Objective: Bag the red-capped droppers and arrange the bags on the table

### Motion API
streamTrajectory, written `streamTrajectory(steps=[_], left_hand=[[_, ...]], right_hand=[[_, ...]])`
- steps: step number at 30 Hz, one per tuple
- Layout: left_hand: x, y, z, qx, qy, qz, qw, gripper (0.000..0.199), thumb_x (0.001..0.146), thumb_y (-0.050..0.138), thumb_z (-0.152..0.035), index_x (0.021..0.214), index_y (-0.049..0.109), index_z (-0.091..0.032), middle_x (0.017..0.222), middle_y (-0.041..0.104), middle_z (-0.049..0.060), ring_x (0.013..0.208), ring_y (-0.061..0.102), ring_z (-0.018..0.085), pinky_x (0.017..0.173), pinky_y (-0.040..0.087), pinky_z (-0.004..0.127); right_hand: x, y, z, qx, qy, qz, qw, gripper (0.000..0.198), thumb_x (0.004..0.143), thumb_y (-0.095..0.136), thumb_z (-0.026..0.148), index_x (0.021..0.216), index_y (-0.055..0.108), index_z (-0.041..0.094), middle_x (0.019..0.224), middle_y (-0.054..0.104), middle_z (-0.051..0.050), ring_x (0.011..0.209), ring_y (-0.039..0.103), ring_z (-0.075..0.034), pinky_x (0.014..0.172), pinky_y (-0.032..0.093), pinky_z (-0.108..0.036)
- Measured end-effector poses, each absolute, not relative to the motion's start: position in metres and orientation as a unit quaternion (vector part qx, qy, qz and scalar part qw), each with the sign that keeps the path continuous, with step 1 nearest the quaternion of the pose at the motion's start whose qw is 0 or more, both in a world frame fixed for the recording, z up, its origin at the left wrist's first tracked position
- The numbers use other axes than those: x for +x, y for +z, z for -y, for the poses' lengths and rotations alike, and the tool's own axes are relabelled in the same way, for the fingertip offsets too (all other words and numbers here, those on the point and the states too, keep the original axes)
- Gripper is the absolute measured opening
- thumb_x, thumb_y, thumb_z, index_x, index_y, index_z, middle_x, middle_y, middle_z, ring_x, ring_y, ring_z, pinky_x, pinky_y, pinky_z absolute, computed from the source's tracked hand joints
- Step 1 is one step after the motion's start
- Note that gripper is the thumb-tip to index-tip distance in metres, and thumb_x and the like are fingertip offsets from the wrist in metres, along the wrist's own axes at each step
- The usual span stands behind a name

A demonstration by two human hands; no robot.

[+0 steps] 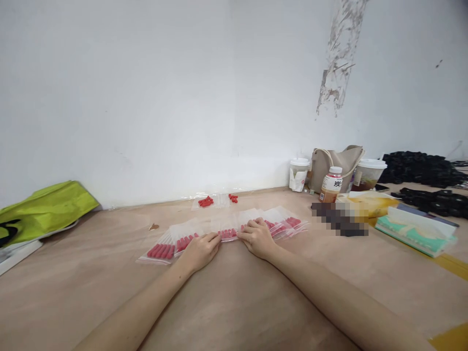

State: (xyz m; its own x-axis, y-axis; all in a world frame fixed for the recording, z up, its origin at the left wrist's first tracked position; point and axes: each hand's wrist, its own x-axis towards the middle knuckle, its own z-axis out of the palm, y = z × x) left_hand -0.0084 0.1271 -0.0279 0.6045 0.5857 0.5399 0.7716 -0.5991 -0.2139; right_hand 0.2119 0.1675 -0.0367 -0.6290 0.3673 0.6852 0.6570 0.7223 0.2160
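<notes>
A row of several clear plastic bags (226, 229), each holding red tubes, lies overlapped across the wooden table (234, 292). My left hand (200, 250) rests with its fingertips on the bags left of the middle. My right hand (257, 237) presses down on the bags right of the middle. Both hands lie flat with fingers bent, touching the bags rather than lifting them. Farther back, loose red tubes (206, 201) lie on more clear bags near the wall.
A lime green bag (44, 209) lies at the left edge. At the right stand two lidded cups (299, 173), a bottle (331, 185), a beige bag (338, 163), a tissue pack (415, 229) and black piles (420, 168). A white wall is behind.
</notes>
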Motion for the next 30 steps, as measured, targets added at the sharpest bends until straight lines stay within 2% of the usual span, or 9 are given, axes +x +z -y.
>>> streamTrajectory(steps=[8, 15, 26, 30], left_hand=[[-0.024, -0.035, -0.132, -0.868, -0.21, 0.354, 0.278, 0.029, 0.088, 0.032, -0.015, 0.084, 0.06, -0.013, 0.087, 0.063, 0.01, 0.072, 0.062, 0.017, 0.062, 0.051, 0.027], [-0.027, -0.034, -0.129, -0.87, -0.189, 0.317, 0.327, 0.025, 0.088, 0.035, -0.011, 0.094, 0.059, -0.013, 0.096, 0.063, 0.01, 0.084, 0.061, 0.018, 0.071, 0.05, 0.028], [-0.023, -0.028, -0.127, -0.862, -0.184, 0.309, 0.357, 0.021, 0.086, 0.037, -0.008, 0.082, 0.057, -0.013, 0.082, 0.063, 0.005, 0.067, 0.06, 0.015, 0.058, 0.047, 0.025], [-0.021, -0.026, -0.125, -0.856, -0.2, 0.314, 0.36, 0.023, 0.087, 0.036, -0.012, 0.079, 0.057, -0.014, 0.078, 0.063, 0.004, 0.064, 0.059, 0.013, 0.056, 0.047, 0.023]], right_hand=[[0.218, -0.038, -0.168, -0.313, -0.188, 0.865, 0.345, 0.017, 0.082, 0.048, 0.02, 0.079, 0.065, 0.024, 0.068, 0.063, -0.001, 0.072, 0.044, -0.013, 0.07, 0.02, -0.031], [0.217, -0.037, -0.168, -0.296, -0.203, 0.867, 0.346, 0.019, 0.084, 0.047, 0.024, 0.074, 0.064, 0.022, 0.067, 0.062, -0.002, 0.073, 0.044, -0.013, 0.071, 0.021, -0.031], [0.218, -0.033, -0.167, -0.266, -0.288, 0.863, 0.319, 0.023, 0.083, 0.042, 0.013, 0.065, 0.055, 0.016, 0.061, 0.056, -0.001, 0.069, 0.041, -0.012, 0.07, 0.021, -0.032], [0.214, -0.032, -0.165, -0.265, -0.293, 0.859, 0.325, 0.019, 0.084, 0.044, 0.018, 0.069, 0.057, 0.018, 0.066, 0.057, -0.001, 0.074, 0.041, -0.013, 0.071, 0.021, -0.033]])
